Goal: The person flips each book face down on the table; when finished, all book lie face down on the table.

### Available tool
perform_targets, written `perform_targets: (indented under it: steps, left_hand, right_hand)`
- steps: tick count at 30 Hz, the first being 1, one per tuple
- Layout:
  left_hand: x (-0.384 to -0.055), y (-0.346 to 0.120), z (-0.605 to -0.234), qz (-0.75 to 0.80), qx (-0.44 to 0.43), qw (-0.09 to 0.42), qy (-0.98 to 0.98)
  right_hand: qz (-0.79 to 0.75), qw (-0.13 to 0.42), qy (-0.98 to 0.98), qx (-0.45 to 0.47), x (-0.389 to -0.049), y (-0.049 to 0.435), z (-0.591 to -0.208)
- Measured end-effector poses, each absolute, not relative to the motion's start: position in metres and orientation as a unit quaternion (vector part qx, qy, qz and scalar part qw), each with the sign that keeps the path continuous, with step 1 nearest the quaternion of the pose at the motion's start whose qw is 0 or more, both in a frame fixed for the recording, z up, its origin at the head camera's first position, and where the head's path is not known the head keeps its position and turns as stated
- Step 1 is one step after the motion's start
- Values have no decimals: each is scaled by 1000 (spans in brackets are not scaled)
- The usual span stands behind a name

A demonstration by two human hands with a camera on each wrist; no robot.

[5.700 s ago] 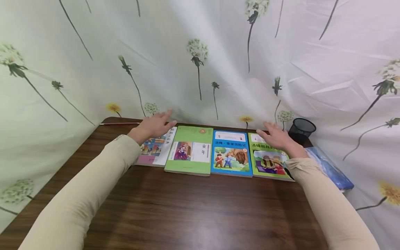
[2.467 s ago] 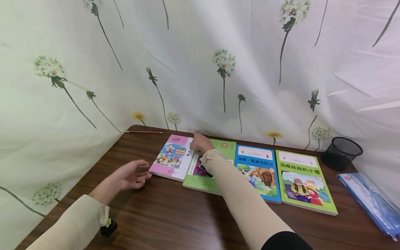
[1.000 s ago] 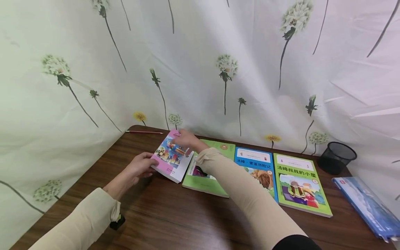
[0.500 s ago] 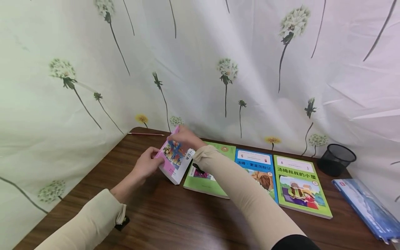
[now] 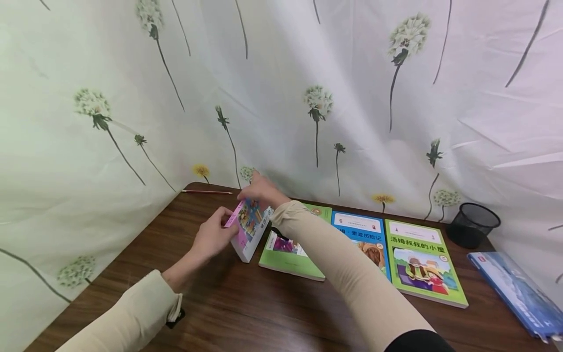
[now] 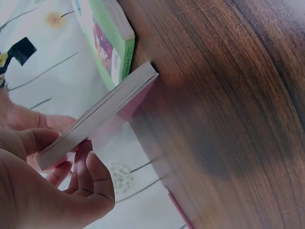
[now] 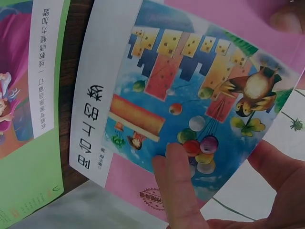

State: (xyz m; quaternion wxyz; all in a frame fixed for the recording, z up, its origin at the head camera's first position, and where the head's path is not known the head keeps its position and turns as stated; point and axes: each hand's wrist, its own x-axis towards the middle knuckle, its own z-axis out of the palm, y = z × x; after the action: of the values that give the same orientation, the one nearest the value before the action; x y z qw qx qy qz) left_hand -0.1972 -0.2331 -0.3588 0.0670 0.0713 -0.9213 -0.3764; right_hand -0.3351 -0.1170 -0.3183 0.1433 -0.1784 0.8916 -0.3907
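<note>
Pink book (image 5: 252, 227) — tilted steeply, gripped by left fingers (image 6: 99, 174) and right fingers (image 7: 178, 183).

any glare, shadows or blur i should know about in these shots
Head view: a pale bright band on the dandelion-print curtain, greenish tint at far left, pinkish at right; left wrist view: a soft dark shadow on the wooden table, lettering along the edge of the green book too small to read; right wrist view: the pink-and-white book shows its large title clearly.

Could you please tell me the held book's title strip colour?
The title strip is white, clearest in the right wrist view.
</note>
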Motion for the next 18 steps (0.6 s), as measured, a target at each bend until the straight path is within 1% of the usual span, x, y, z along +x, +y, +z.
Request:
perform_targets:
  steps: [4,7,13,18]
  left_hand:
    - [-197,-230,-361,-351,69,70,-931]
    - [-197,-227,-362,-341,65,70,-935]
    - [-193,-222,-360,-336,51,79,-937]
    - [-192,-217,-360,-355,45,74,-931]
  right_hand:
    - [-376,117,903,-169,-336,-116,-318]
    - [-382,109,904,-155,-337,-115,-319]
    - [-384,114,906,-140,-342,-113,-317]
    - [-390,117,906,-120,-344,-113,-316]
